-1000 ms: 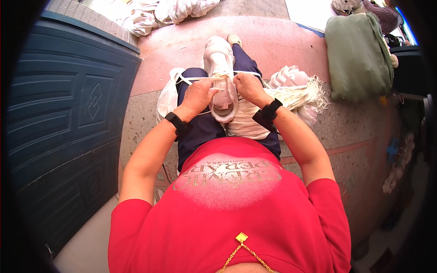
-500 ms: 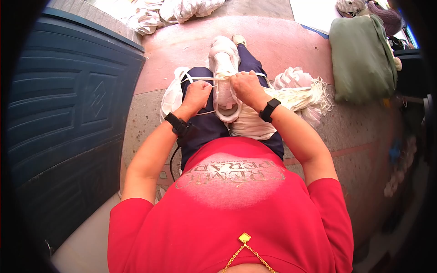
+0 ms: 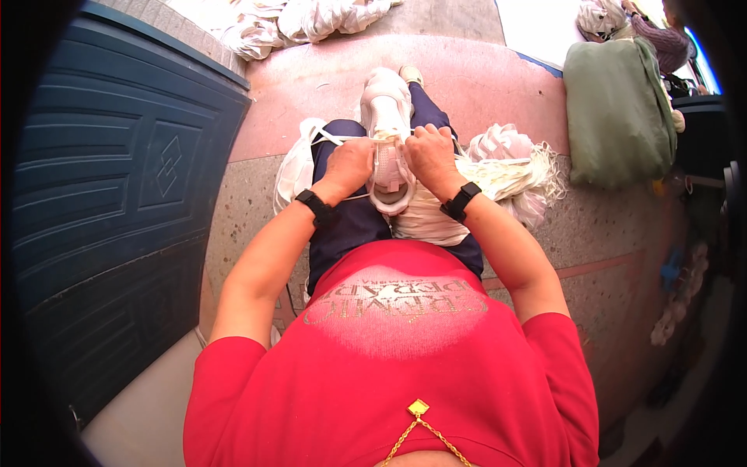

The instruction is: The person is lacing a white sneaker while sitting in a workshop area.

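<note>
A white shoe (image 3: 387, 101) rests on my lap between my thighs, its toe pointing away and its heel opening toward me. My left hand (image 3: 349, 163) is closed at the shoe's left edge, by the lacing. On the opposite edge my right hand (image 3: 433, 158) is closed too, fingers curled in. White shoelace (image 3: 330, 140) runs from the lacing out past my left hand; both hands appear to grip it, though the fingertips are partly hidden. A bundle of many white laces (image 3: 498, 173) lies over my right thigh and spreads to the right.
A dark blue panelled door (image 3: 132, 156) stands on the left. White cloth-like bundles (image 3: 299, 22) lie at the far left. At the right is a large stuffed green sack (image 3: 618, 109), with a person (image 3: 661, 39) in a purple sleeve behind it. White material (image 3: 296, 175) hangs beside my left leg.
My left hand has moved right and up, closer to the shoe. My right hand has shifted slightly right. The lace that stretched across between the hands is now shorter in view.
</note>
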Demonstrator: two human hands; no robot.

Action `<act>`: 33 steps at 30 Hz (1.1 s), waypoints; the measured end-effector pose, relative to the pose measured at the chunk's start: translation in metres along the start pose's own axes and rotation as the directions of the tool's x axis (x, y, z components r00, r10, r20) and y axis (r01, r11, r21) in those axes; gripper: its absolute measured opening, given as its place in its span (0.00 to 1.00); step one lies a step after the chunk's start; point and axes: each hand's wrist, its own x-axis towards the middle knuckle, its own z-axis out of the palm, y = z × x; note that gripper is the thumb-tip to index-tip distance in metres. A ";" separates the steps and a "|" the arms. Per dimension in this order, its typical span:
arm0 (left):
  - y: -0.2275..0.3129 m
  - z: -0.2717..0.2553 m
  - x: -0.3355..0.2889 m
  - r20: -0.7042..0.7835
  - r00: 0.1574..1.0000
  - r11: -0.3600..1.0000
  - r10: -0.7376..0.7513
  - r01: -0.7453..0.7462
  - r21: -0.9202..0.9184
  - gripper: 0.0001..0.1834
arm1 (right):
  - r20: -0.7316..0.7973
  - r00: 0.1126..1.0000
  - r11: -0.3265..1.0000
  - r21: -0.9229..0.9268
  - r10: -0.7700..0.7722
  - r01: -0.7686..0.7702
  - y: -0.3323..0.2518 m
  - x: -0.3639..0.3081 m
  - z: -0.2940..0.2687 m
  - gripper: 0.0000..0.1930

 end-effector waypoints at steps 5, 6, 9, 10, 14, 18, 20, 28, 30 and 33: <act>0.009 -0.001 -0.007 -0.053 0.996 0.996 -0.067 0.063 -0.070 0.13 | 0.004 1.000 0.999 -0.032 0.025 -0.025 -0.013 -0.005 -0.009 0.08; 0.014 -0.003 -0.011 -0.088 0.990 0.993 -0.114 0.112 -0.030 0.14 | 0.044 0.999 0.999 -0.040 0.027 -0.025 -0.014 -0.007 -0.013 0.11; 0.018 0.004 -0.019 -0.107 0.984 0.987 -0.145 0.152 0.060 0.14 | 0.087 0.995 0.996 -0.078 0.038 -0.031 -0.016 -0.008 -0.010 0.10; 0.014 0.010 -0.019 -0.119 0.984 0.989 -0.135 0.141 0.040 0.14 | 0.086 0.996 0.997 -0.077 0.036 -0.030 -0.015 -0.008 -0.003 0.10; -0.004 0.018 -0.002 -0.172 0.980 0.990 -0.104 0.086 -0.110 0.10 | 0.190 0.968 0.983 0.046 0.166 -0.178 0.006 -0.003 0.018 0.09; -0.009 0.014 0.003 -0.134 0.987 0.981 -0.091 0.065 -0.186 0.10 | 0.222 0.955 0.914 0.311 0.197 -0.260 0.014 -0.003 0.018 0.09; 0.000 0.007 0.004 -0.176 0.982 0.991 -0.073 0.050 -0.128 0.11 | 0.180 0.960 0.893 0.363 0.215 -0.268 0.011 -0.006 0.018 0.08; 0.004 0.006 0.062 0.169 0.985 0.999 0.014 -0.005 -0.053 0.12 | 0.143 0.966 0.849 0.463 0.213 -0.256 0.005 -0.007 0.021 0.08; 0.008 0.001 0.065 0.089 0.996 1.000 0.010 -0.007 -0.027 0.11 | 0.104 0.967 0.841 0.478 0.232 -0.253 0.006 -0.011 0.020 0.08; 0.007 -0.004 0.066 -0.034 0.998 0.998 0.044 -0.042 0.047 0.08 | 0.006 0.973 0.839 0.504 0.233 -0.204 0.004 -0.011 0.019 0.08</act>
